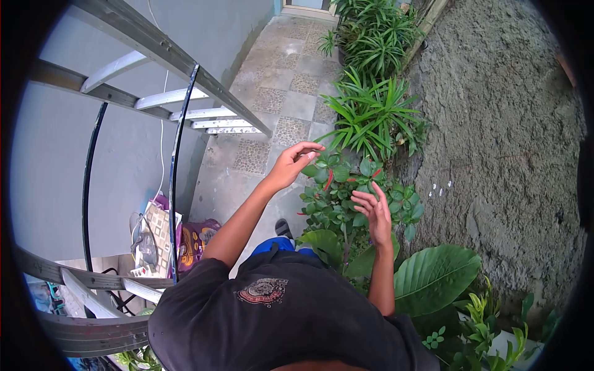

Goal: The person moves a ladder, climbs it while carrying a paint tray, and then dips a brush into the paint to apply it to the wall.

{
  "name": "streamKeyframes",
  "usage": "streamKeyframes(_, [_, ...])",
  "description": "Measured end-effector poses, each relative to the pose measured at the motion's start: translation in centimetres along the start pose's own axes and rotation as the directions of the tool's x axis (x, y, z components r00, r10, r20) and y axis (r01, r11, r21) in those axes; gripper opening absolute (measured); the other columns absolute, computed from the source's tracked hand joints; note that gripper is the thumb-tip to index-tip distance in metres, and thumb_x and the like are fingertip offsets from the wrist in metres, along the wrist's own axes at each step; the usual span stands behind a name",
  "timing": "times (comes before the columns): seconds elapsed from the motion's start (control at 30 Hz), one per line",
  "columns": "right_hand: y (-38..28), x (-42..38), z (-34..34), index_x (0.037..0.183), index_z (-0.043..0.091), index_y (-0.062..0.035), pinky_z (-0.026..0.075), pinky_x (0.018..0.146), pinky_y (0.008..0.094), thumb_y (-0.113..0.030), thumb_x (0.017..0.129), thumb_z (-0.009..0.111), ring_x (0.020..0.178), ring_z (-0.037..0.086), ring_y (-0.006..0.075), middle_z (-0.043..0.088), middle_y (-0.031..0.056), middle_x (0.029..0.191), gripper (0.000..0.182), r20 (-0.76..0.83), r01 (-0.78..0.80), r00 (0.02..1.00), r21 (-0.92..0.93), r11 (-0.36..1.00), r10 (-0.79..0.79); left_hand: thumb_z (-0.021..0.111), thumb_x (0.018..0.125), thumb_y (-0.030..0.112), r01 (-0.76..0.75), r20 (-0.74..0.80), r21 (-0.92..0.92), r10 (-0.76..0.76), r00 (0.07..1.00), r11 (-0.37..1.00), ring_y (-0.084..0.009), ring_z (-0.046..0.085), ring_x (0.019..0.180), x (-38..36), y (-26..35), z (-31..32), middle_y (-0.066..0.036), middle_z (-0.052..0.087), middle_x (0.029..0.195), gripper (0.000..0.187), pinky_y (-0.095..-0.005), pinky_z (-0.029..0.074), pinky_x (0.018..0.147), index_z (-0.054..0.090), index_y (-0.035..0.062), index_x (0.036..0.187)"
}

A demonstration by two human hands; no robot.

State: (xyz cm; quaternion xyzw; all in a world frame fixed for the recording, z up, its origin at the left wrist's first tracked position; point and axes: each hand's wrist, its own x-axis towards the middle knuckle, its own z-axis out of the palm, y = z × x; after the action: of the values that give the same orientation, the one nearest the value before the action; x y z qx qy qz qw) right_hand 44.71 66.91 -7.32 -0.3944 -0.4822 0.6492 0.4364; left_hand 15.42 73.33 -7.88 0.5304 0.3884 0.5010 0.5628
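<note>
A leafy shrub with narrow red flower spikes (334,198) grows just in front of the body. My left hand (294,166) is at the shrub's upper left edge, its fingers stretched toward the leaves and the thumb apart from them. On the shrub's right side, my right hand (376,213) is raised with its fingers spread. Neither hand holds anything. Whether the fingertips touch the leaves cannot be made out. Beyond the shrub stands a spiky bright green plant (371,114).
A metal ladder (204,86) stands at the left by a grey wall (130,154). Bags (197,240) lie near its foot. A tiled path (272,80) runs ahead. Rough concrete wall (501,148) rises at the right, with a large leaf (436,278) below.
</note>
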Motion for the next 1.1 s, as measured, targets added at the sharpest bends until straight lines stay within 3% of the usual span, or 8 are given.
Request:
streamKeyframes(0.6, [-0.8, 10.1, 1.3, 0.150, 0.023, -0.0009, 0.045, 0.097, 0.0374, -0.051, 0.101, 0.041, 0.118, 0.058, 0.0293, 0.056, 0.0223, 0.131, 0.072, 0.102, 0.008, 0.995, 0.005, 1.000, -0.008, 0.053, 0.099, 0.017, -0.002, -0.081, 0.037, 0.005, 0.997, 0.999, -0.0203, 0.058, 0.117, 3.3, 0.1, -3.8, -0.010, 0.063, 0.126, 0.031, -0.0354, 0.043, 0.100, 0.058, 0.0016, 0.125])
streamKeyframes(0.87, [0.1, 20.6, 2.8, 0.147, 0.030, -0.0023, 0.044, 0.097, 0.0366, -0.050, 0.102, 0.040, 0.118, 0.059, 0.0273, 0.058, 0.0200, 0.128, 0.066, 0.242, -0.029, 0.970, 0.015, 0.999, 0.024, 0.052, 0.099, 0.014, 0.007, -0.148, 0.072, 0.004, 0.989, 0.997, -0.0200, 0.058, 0.115, 7.4, 0.4, -8.2, -0.010, 0.063, 0.126, 0.030, -0.0361, 0.043, 0.101, 0.059, 0.0017, 0.126])
streamKeyframes(1.1, [-1.9, 29.9, 1.6, 0.146, 0.033, -0.0017, 0.044, 0.097, 0.0359, -0.048, 0.102, 0.041, 0.117, 0.059, 0.0266, 0.058, 0.0190, 0.128, 0.064, 0.261, 0.006, 0.965, 0.043, 0.999, -0.017, 0.052, 0.100, 0.015, 0.002, -0.237, 0.108, 0.024, 0.971, 0.994, -0.0176, 0.059, 0.112, 14.3, 0.5, -12.5, -0.008, 0.064, 0.123, 0.028, -0.0340, 0.044, 0.099, 0.059, 0.0023, 0.124])
